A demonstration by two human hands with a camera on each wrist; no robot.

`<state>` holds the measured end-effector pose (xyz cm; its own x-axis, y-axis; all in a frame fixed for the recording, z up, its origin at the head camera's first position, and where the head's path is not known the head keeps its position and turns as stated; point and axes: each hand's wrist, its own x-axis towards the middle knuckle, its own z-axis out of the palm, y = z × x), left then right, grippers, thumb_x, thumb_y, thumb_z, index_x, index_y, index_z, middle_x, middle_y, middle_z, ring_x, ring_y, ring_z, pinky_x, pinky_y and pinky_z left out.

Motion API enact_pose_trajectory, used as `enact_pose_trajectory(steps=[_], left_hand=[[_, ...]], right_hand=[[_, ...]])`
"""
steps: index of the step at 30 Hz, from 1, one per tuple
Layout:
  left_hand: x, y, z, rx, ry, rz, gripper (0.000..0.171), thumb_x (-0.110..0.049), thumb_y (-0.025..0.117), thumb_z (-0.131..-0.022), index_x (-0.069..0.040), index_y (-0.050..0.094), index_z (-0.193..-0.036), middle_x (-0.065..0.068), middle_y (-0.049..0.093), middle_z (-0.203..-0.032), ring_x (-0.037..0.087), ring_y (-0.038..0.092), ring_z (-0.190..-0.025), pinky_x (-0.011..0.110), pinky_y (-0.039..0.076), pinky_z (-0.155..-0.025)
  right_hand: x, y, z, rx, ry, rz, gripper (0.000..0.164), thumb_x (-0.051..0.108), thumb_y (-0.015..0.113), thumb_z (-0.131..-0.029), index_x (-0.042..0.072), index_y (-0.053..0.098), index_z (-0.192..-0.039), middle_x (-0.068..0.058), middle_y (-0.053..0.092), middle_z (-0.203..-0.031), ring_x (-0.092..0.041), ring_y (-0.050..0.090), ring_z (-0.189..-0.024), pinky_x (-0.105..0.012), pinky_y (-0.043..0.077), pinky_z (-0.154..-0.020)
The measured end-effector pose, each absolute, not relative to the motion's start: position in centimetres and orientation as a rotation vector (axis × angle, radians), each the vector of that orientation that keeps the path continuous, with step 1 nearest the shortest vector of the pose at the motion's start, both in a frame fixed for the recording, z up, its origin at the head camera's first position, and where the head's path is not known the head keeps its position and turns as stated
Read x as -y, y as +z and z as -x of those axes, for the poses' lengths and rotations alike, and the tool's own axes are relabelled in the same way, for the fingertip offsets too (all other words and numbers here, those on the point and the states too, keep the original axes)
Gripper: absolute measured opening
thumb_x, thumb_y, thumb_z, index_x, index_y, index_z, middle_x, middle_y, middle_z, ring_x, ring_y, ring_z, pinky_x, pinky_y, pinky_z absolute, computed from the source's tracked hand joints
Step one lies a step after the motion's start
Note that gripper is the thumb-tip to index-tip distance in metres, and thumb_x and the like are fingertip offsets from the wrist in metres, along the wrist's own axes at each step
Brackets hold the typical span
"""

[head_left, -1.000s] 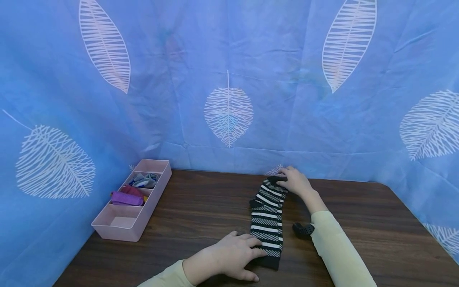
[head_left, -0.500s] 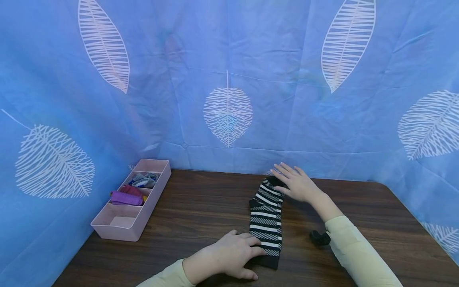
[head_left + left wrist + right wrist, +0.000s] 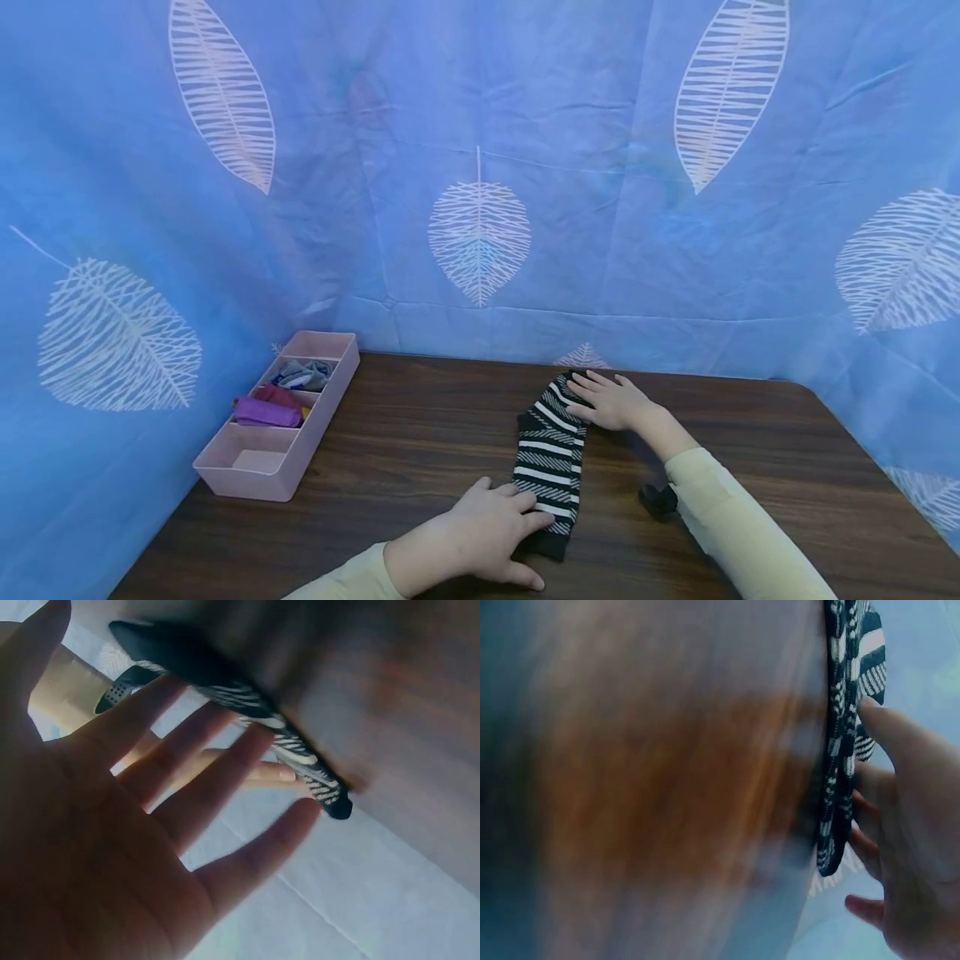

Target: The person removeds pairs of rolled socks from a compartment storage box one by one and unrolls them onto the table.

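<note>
A black-and-white striped sock point(image 3: 546, 458) lies flat on the dark wooden table, its toe toward the back and its cuff toward the front. My left hand point(image 3: 491, 533) rests with spread fingers on the cuff end; in the left wrist view its fingertips point(image 3: 259, 739) touch the striped fabric. My right hand point(image 3: 615, 404) lies at the toe end, fingers extended over the black tip. From the right wrist view, the thumb and fingers of the right hand point(image 3: 922, 817) press against the sock's point(image 3: 838, 750) face, and the sock looks layered at its edge.
A pink divided box point(image 3: 322, 425) stands at the left of the table point(image 3: 420, 417). It holds a purple rolled cloth point(image 3: 266, 412), a dark red one point(image 3: 277, 395) and a grey-blue bundle point(image 3: 303, 375). A blue leaf-patterned curtain point(image 3: 585, 250) hangs along the table's back edge.
My right hand lets go of the toe, lifts with fingers spreading, then settles flat on it. The sock shifts slightly to the left at the cuff. My left hand stays nearly still.
</note>
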<state>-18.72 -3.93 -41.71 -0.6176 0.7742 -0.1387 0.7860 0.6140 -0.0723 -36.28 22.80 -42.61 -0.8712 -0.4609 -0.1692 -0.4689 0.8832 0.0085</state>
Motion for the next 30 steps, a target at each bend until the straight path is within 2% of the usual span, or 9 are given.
enact_pose_trajectory(steps=[8, 16, 22, 27, 30], left_hand=[[4.3, -41.3, 19.1, -2.87, -0.299, -0.981, 0.072, -0.081, 0.051, -0.078, -0.036, 0.056, -0.134, -0.009, 0.059, -0.132, 0.017, 0.057, -0.122, 0.05, 0.045, -0.101], [5.1, -41.3, 21.6, -2.98, -0.368, -0.729, 0.074, -0.079, 0.053, -0.078, -0.028, 0.061, -0.13, -0.002, 0.06, -0.134, 0.023, 0.052, -0.125, 0.053, 0.043, -0.1], [4.5, -41.3, 23.7, -3.013, -0.352, -0.626, 0.078, -0.078, 0.054, -0.079, -0.02, 0.063, -0.13, 0.001, 0.054, -0.142, 0.024, 0.039, -0.14, 0.055, 0.041, -0.103], [4.0, -41.5, 26.3, -2.979, -0.312, -0.551, 0.075, -0.075, 0.052, -0.082, -0.018, 0.065, -0.128, 0.0, 0.044, -0.152, 0.024, 0.023, -0.15, 0.055, 0.032, -0.113], [3.8, -41.3, 28.1, -2.953, -0.253, -0.509, 0.068, -0.073, 0.051, -0.084, -0.019, 0.07, -0.121, -0.001, 0.04, -0.155, 0.024, 0.017, -0.152, 0.055, 0.027, -0.116]], right_hand=[[-23.9, -41.9, 35.6, -2.854, 0.157, 0.551, 0.07, 0.057, 0.035, -0.1, 0.011, 0.03, -0.153, -0.016, 0.025, -0.16, -0.039, 0.02, -0.149, -0.066, 0.015, -0.115], [-26.6, -41.3, 33.1, -2.874, 0.205, 0.486, 0.07, 0.054, 0.041, -0.1, 0.003, 0.039, -0.148, -0.023, 0.029, -0.157, -0.042, 0.023, -0.147, -0.065, 0.019, -0.114], [-28.0, -40.9, 30.4, -2.873, 0.256, 0.515, 0.075, 0.055, 0.047, -0.096, -0.003, 0.044, -0.143, -0.025, 0.026, -0.158, -0.042, 0.018, -0.148, -0.065, 0.018, -0.115], [-28.5, -40.5, 28.2, -2.844, 0.271, 0.548, 0.082, 0.06, 0.053, -0.091, -0.005, 0.047, -0.14, -0.023, 0.025, -0.158, -0.042, 0.014, -0.149, -0.065, 0.015, -0.115], [-29.0, -40.2, 27.0, -2.846, 0.242, 0.578, 0.082, 0.06, 0.056, -0.089, -0.006, 0.049, -0.138, -0.024, 0.028, -0.157, -0.043, 0.016, -0.148, -0.066, 0.016, -0.114]])
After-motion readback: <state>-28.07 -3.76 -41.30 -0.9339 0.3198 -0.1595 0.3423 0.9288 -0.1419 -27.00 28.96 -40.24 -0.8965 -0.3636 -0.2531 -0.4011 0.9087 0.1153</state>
